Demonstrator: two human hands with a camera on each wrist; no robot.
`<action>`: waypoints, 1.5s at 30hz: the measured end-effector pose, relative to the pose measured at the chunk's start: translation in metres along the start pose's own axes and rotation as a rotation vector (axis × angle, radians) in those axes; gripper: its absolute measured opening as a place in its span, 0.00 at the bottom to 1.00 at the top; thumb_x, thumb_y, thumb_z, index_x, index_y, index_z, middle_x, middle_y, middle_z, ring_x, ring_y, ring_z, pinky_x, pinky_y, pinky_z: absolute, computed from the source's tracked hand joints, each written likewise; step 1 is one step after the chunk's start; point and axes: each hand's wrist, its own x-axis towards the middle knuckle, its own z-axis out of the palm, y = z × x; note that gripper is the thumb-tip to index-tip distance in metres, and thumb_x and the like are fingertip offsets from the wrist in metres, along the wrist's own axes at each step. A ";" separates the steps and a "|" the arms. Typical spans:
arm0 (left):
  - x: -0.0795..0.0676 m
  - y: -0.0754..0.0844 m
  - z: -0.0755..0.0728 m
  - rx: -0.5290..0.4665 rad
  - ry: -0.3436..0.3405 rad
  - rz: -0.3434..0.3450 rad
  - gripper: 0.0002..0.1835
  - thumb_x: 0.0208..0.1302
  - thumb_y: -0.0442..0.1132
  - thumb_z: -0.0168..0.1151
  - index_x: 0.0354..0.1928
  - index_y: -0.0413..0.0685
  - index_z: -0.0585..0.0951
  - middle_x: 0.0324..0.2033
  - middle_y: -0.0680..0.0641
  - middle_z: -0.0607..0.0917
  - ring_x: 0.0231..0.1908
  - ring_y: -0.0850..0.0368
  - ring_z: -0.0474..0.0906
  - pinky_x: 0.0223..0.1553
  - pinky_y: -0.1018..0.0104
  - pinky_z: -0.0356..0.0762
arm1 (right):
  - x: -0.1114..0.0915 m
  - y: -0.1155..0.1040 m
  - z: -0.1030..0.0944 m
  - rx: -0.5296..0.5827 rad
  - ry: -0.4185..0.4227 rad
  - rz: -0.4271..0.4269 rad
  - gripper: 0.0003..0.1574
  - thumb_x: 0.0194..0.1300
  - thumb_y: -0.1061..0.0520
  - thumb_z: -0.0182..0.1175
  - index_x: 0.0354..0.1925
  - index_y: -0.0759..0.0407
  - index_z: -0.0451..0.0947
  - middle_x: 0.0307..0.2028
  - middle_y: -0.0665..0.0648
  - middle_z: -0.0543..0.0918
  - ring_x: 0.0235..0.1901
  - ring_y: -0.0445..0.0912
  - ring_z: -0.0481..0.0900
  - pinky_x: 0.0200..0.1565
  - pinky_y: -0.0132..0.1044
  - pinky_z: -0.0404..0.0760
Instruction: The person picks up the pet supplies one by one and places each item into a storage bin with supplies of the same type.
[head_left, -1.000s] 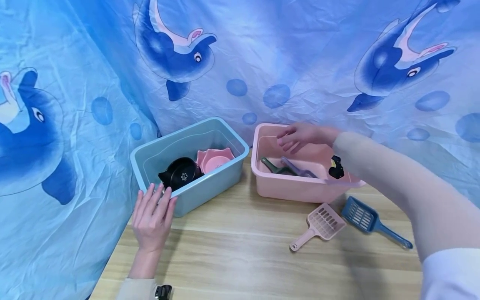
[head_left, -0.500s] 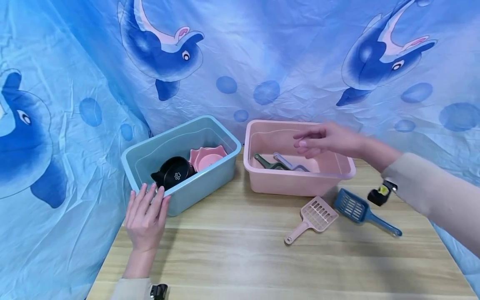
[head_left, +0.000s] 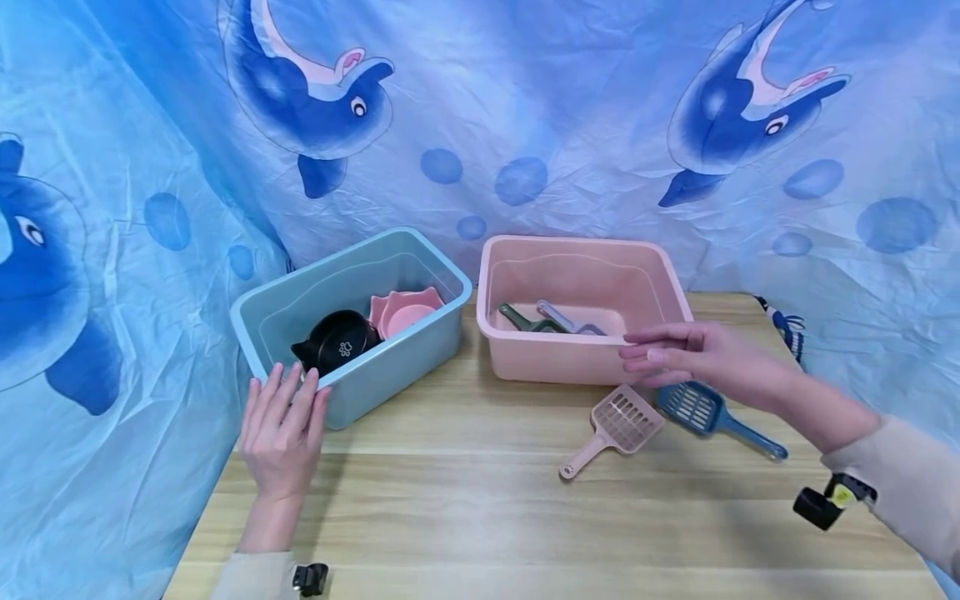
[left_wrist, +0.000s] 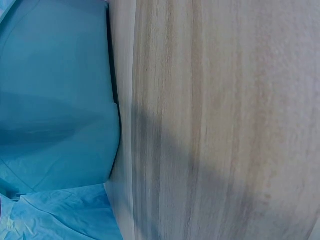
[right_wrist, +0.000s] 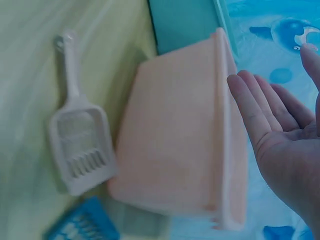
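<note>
My left hand rests with extended fingers on the near rim of the blue bin. Inside that bin lie a black cat-ear bowl and pink cat-ear bowls. My right hand is held over the front right corner of the pink bin, fingers extended and holding nothing; the right wrist view shows the bare palm. In the pink bin are a green scoop and a purple scoop. Before it on the table lie a pink litter scoop and a blue litter scoop, partly below my right hand.
Both bins stand at the back of the wooden table. Behind and to the left hangs a blue dolphin-print cloth. A dark patterned item shows at the table's back right edge. Each wrist carries a small black camera.
My right hand has drawn back from inside the pink bin, toward the right and nearer to me. The left hand stays on the blue bin's rim. The head view has shifted slightly.
</note>
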 end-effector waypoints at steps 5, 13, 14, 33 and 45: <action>0.002 0.001 -0.001 -0.011 0.030 0.001 0.18 0.75 0.52 0.68 0.52 0.47 0.92 0.49 0.37 0.92 0.55 0.34 0.88 0.69 0.40 0.77 | -0.006 0.033 0.014 0.097 -0.020 0.036 0.35 0.85 0.57 0.53 0.77 0.78 0.59 0.68 0.64 0.81 0.63 0.52 0.85 0.62 0.47 0.85; 0.001 0.001 0.001 -0.014 0.007 -0.009 0.18 0.75 0.53 0.68 0.53 0.47 0.92 0.50 0.38 0.92 0.56 0.35 0.87 0.70 0.40 0.76 | -0.015 0.089 0.023 0.250 -0.036 0.167 0.37 0.87 0.54 0.52 0.77 0.79 0.57 0.67 0.66 0.82 0.63 0.51 0.85 0.64 0.53 0.83; 0.000 0.001 0.001 -0.011 -0.001 -0.010 0.19 0.75 0.53 0.67 0.53 0.47 0.92 0.50 0.38 0.91 0.56 0.35 0.87 0.70 0.40 0.76 | -0.016 0.095 0.023 0.265 -0.031 0.176 0.37 0.87 0.53 0.51 0.77 0.79 0.57 0.67 0.65 0.82 0.64 0.51 0.85 0.64 0.53 0.83; 0.002 0.006 0.003 -0.022 0.034 -0.018 0.18 0.76 0.52 0.68 0.52 0.47 0.92 0.49 0.38 0.92 0.56 0.36 0.87 0.70 0.40 0.76 | -0.039 0.167 0.041 0.724 -0.100 0.316 0.26 0.89 0.54 0.45 0.70 0.71 0.74 0.64 0.68 0.83 0.64 0.54 0.84 0.70 0.55 0.77; 0.001 0.004 0.003 -0.010 0.005 -0.027 0.18 0.75 0.53 0.67 0.53 0.48 0.92 0.50 0.38 0.91 0.57 0.36 0.87 0.71 0.42 0.75 | -0.030 0.174 0.087 0.961 -0.105 0.286 0.26 0.90 0.55 0.41 0.71 0.71 0.71 0.67 0.68 0.80 0.68 0.53 0.80 0.76 0.52 0.69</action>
